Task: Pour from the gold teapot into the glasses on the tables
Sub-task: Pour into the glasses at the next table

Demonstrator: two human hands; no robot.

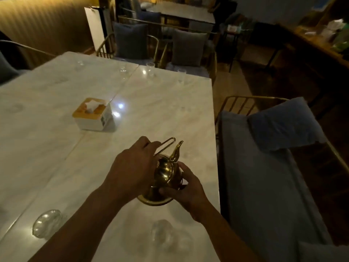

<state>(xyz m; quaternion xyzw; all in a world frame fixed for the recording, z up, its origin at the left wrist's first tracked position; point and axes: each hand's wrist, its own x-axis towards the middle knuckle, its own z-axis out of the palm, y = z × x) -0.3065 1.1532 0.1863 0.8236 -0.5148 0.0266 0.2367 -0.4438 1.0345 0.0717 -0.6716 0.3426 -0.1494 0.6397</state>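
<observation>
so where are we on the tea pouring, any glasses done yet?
Nothing visibly poured; whether any glass holds liquid is unclear in this dim light. In hand: the gold teapot, left hand at its handle, right hand steadying the body, spout up. Left: near glasses and far glasses.

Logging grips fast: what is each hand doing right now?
Left hand: closed on the gold teapot handle.
Right hand: cupping the teapot's body.
</observation>
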